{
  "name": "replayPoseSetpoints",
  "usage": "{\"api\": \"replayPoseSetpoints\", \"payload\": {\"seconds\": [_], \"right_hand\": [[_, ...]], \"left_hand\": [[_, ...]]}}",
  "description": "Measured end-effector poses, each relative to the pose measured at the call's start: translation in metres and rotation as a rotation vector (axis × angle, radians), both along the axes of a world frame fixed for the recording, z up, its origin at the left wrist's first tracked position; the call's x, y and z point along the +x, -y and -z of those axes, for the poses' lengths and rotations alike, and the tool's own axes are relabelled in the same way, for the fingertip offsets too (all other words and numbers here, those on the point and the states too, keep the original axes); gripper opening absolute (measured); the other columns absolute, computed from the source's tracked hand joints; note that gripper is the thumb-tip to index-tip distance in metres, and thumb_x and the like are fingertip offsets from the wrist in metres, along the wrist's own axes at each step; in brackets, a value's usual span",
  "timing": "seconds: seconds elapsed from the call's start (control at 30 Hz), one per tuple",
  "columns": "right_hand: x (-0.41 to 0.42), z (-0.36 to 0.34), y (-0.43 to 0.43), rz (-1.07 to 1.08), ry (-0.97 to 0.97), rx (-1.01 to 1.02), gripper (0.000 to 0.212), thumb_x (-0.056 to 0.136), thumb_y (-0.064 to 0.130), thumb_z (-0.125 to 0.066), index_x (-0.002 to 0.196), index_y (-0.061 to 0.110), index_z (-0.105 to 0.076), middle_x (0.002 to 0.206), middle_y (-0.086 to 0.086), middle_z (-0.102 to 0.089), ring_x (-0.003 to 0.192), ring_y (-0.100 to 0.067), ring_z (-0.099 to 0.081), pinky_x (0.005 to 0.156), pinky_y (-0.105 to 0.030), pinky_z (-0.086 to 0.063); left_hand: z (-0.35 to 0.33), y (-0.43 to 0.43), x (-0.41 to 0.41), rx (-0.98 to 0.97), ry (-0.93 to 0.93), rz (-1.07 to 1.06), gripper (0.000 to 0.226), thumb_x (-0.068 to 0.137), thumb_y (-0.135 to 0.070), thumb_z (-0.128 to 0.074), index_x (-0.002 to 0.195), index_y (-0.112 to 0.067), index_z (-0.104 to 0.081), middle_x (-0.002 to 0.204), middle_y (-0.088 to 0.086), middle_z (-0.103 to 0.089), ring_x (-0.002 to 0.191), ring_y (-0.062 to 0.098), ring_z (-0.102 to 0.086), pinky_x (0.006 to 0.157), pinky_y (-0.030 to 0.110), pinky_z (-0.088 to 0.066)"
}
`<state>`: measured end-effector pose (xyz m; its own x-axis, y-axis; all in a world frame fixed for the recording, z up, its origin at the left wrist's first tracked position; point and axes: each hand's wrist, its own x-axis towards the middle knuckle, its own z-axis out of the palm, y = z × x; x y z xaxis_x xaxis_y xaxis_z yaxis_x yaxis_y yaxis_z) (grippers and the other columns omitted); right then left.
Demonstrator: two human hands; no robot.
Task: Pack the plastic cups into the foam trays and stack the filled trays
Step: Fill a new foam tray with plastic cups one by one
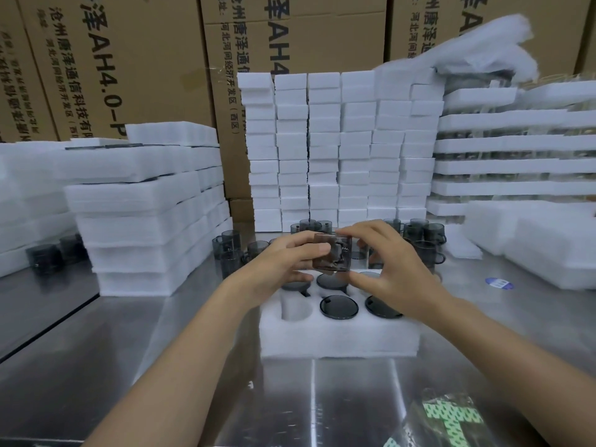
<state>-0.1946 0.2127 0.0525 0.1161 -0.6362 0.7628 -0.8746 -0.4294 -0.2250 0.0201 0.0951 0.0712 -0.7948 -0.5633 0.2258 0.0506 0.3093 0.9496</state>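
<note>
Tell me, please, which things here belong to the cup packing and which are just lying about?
Job in hand:
- cup, gripped by left hand and right hand
- foam tray
- loose cups
- filled tray stack

Lying about:
- cardboard boxes
- blue sticker
- printed plastic bag

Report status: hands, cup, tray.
Left hand and right hand grip one cup over foam tray. Front-left slot empty, other visible slots filled. Loose cups behind tray, not in the way.

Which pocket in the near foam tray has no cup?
The front-left pocket of the foam tray; every other visible pocket shows a dark cup.
</note>
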Motion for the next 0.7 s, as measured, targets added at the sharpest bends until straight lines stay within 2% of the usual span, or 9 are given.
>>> {"api": "replayPoseSetpoints", "payload": {"seconds": [0.07,0.17,0.3,0.37,0.43,0.5,0.6,0.7], "right_hand": [[0.002,-0.001,0.000,0.002,0.046,-0.062,0.059,0.084,0.032,-0.086,0.138,0.029,-0.063,0.130,0.016,-0.056,0.124,-0.008,-0.055,0.102,-0.029,-0.050],[0.006,-0.002,0.000,0.028,0.093,-0.132,0.058,0.080,0.026,-0.091,0.133,0.021,-0.067,0.133,0.011,-0.057,0.129,-0.009,-0.051,0.110,-0.024,-0.041],[0.005,-0.004,-0.004,0.031,0.134,-0.131,0.057,0.079,0.023,-0.092,0.131,0.021,-0.068,0.136,0.011,-0.056,0.134,-0.005,-0.045,0.114,-0.013,-0.028],[0.005,-0.003,-0.004,0.030,0.135,-0.118,0.057,0.078,0.021,-0.092,0.130,0.021,-0.068,0.135,0.010,-0.056,0.132,-0.009,-0.047,0.112,-0.013,-0.028],[0.006,-0.002,-0.003,0.018,0.128,-0.122,0.058,0.077,0.019,-0.093,0.130,0.022,-0.068,0.132,0.010,-0.057,0.129,-0.015,-0.050,0.111,-0.013,-0.029],[0.005,-0.001,-0.002,0.013,0.116,-0.130,0.059,0.079,0.021,-0.092,0.131,0.024,-0.065,0.131,0.012,-0.058,0.127,-0.014,-0.050,0.110,-0.014,-0.031],[0.000,0.000,0.001,0.059,0.131,-0.121,0.059,0.082,0.026,-0.090,0.134,0.027,-0.062,0.130,0.014,-0.058,0.126,-0.010,-0.049,0.108,-0.018,-0.035],[-0.005,-0.001,0.001,0.069,0.173,-0.106,0.057,0.082,0.029,-0.091,0.130,0.035,-0.061,0.127,0.022,-0.057,0.125,-0.002,-0.049,0.106,-0.021,-0.038]], "left_hand": [[0.001,0.000,-0.006,0.040,-0.012,0.008,0.049,0.087,-0.064,-0.074,0.128,-0.038,-0.073,0.128,0.000,-0.077,0.119,0.019,-0.073,0.092,0.034,-0.052],[0.002,0.001,-0.012,0.093,-0.138,-0.142,0.044,0.092,-0.052,-0.067,0.135,-0.040,-0.067,0.130,-0.004,-0.076,0.116,0.017,-0.075,0.083,0.032,-0.058],[0.001,-0.003,-0.012,-0.012,-0.212,-0.220,0.036,0.095,-0.050,-0.061,0.127,-0.037,-0.073,0.123,-0.009,-0.077,0.109,0.014,-0.076,0.082,0.031,-0.055],[0.001,-0.008,-0.014,-0.069,-0.206,-0.207,0.032,0.098,-0.049,-0.065,0.123,-0.032,-0.076,0.118,-0.006,-0.079,0.105,0.013,-0.076,0.080,0.027,-0.058],[0.003,-0.011,-0.017,-0.116,-0.230,-0.212,0.022,0.102,-0.036,-0.071,0.118,-0.022,-0.079,0.110,-0.001,-0.081,0.099,0.011,-0.077,0.077,0.023,-0.059],[0.005,-0.011,-0.019,-0.138,-0.255,-0.253,0.014,0.102,-0.025,-0.074,0.108,-0.015,-0.081,0.102,0.002,-0.082,0.095,0.010,-0.077,0.075,0.021,-0.059],[0.004,-0.010,-0.019,-0.067,-0.287,-0.279,0.012,0.101,-0.027,-0.075,0.103,-0.018,-0.083,0.100,0.001,-0.083,0.094,0.011,-0.079,0.076,0.022,-0.060],[0.003,-0.009,-0.018,0.053,-0.307,-0.247,0.018,0.103,-0.031,-0.071,0.108,-0.017,-0.082,0.105,0.004,-0.083,0.097,0.016,-0.080,0.077,0.021,-0.060]]}}
